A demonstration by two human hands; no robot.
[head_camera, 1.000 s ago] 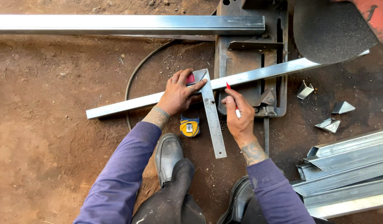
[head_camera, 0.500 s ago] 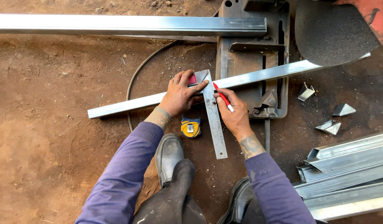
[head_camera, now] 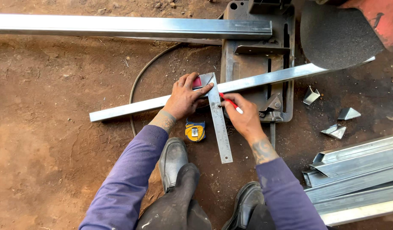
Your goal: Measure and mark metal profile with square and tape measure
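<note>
A long square steel tube point(head_camera: 128, 108) lies slantwise on the dirt and runs across the base of a chop saw point(head_camera: 251, 55). My left hand point(head_camera: 184, 97) presses a metal combination square point(head_camera: 217, 123) with a red head against the tube. The square's ruler blade points back towards me. My right hand point(head_camera: 243, 117) holds a red and white marker pen point(head_camera: 230, 103), its tip at the tube just right of the blade. A yellow and blue tape measure point(head_camera: 195, 130) lies on the ground below my left wrist.
The saw's dark abrasive disc point(head_camera: 337, 36) hangs raised at the upper right. Another long steel tube point(head_camera: 119, 26) lies across the top. Several cut tubes point(head_camera: 354, 179) are stacked at the lower right, small offcuts point(head_camera: 337, 123) near them. A cable point(head_camera: 139, 81) curves over the dirt.
My right hand has moved left along the tube, bringing the pen tip up against the square's blade. My left hand and the square have stayed in place.
</note>
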